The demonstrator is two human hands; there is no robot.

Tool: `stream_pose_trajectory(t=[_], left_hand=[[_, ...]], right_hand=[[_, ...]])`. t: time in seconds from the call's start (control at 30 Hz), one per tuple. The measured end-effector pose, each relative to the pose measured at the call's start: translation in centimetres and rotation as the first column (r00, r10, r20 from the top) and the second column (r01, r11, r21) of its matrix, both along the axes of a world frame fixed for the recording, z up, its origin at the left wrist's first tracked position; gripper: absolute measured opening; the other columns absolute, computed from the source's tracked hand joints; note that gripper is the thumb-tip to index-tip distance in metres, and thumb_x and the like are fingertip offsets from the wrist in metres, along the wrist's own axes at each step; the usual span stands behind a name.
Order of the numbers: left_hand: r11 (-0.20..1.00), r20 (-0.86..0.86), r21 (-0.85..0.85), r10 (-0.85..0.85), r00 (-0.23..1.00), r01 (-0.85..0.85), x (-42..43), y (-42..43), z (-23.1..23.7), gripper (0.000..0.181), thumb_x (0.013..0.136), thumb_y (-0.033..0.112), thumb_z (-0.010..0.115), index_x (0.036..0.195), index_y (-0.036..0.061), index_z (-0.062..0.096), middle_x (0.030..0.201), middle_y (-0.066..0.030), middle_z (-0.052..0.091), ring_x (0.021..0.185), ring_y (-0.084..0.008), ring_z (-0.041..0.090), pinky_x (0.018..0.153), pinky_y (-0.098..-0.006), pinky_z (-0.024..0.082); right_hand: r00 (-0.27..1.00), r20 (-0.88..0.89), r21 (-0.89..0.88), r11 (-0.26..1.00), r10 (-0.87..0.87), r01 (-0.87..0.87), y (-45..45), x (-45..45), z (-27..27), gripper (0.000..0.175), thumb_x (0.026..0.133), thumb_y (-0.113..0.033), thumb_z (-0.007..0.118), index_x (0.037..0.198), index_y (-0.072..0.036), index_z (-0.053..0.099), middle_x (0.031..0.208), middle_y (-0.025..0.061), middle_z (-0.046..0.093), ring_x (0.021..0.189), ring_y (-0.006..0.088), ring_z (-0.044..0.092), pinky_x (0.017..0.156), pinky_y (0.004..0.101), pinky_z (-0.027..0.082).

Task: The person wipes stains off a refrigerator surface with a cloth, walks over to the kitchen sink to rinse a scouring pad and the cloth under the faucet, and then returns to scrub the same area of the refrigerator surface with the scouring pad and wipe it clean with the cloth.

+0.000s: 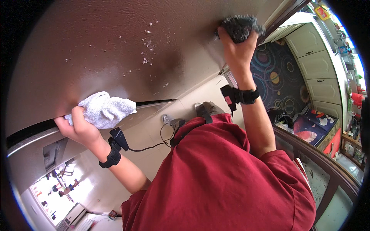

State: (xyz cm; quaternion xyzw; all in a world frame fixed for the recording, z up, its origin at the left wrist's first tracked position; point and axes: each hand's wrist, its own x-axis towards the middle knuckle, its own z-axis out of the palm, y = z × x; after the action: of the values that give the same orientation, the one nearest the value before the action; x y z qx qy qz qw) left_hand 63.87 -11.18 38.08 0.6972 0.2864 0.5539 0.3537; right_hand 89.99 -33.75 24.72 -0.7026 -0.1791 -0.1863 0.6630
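Observation:
A brown, glossy, grained panel point(115, 66) fills the upper part of the view, with white specks scattered over its middle. My left hand point(82, 127) grips a bunched white terry cloth point(105, 111) at the panel's lower edge, beside a dark gap. At the upper right, my right hand point(238, 49) has its fingers on a dark grey, fuzzy cloth or pad point(241, 27), which lies against the panel near a brown frame. Some of the right fingers are hidden by it. Both wrists wear black straps with small devices.
Through an opening on the right are cream cabinets point(316, 63) and a patterned dark mat point(277, 72). A dark-framed glass door point(315, 173) stands at the lower right. A black cable point(147, 148) hangs by my left wrist, above the tiled floor point(144, 132).

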Motion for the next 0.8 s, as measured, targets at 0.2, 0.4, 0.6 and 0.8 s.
stream_pose_trajectory(t=[0.2,0.4,0.6,0.8], left_hand=[[0.997,-0.049,0.079,-0.004,0.999,0.008,0.4,0.5,0.0,0.03,0.074,0.0,0.054,0.102,-0.0095,0.059,0.103,-0.0144,0.064,0.091,-0.0215,0.061,0.085,-0.0317,0.048],[0.998,-0.025,0.062,-0.007,1.0,0.008,0.2,0.4,0.2,0.029,0.075,0.0,0.054,0.101,-0.0093,0.059,0.102,-0.0129,0.064,0.09,-0.0203,0.06,0.083,-0.0303,0.047],[0.996,-0.062,0.086,0.036,0.997,-0.03,-0.3,0.2,-0.2,0.027,0.076,0.002,0.056,0.101,-0.0082,0.057,0.1,-0.011,0.063,0.086,-0.0193,0.057,0.083,-0.0295,0.046],[0.975,-0.053,0.187,0.129,0.99,-0.117,-2.4,-0.6,-2.5,0.046,0.072,-0.005,0.061,0.117,-0.004,0.053,0.091,-0.0062,0.053,0.085,-0.0157,0.051,0.084,-0.0294,0.043]], right_hand=[[1.0,0.007,0.036,0.999,-0.016,0.015,-0.9,1.2,0.7,0.043,0.074,-0.011,0.08,0.106,0.001,0.054,0.093,0.0101,0.062,0.081,0.0168,0.059,0.074,0.0303,0.049],[0.997,0.045,-0.067,0.996,0.059,-0.056,-0.1,0.2,1.4,0.04,0.076,-0.009,0.073,0.109,0.001,0.053,0.095,0.0108,0.064,0.085,0.019,0.061,0.078,0.0311,0.05],[0.98,-0.198,-0.088,0.995,0.034,-0.052,-0.8,0.2,1.7,0.042,0.077,-0.012,0.077,0.11,-0.001,0.055,0.095,0.0128,0.068,0.087,0.0221,0.066,0.076,0.0336,0.052],[0.886,-0.248,-0.385,0.799,0.392,-0.462,-1.2,-3.3,1.4,0.045,0.077,-0.017,0.078,0.113,-0.002,0.053,0.089,0.0197,0.068,0.085,0.0287,0.07,0.074,0.0361,0.053]])
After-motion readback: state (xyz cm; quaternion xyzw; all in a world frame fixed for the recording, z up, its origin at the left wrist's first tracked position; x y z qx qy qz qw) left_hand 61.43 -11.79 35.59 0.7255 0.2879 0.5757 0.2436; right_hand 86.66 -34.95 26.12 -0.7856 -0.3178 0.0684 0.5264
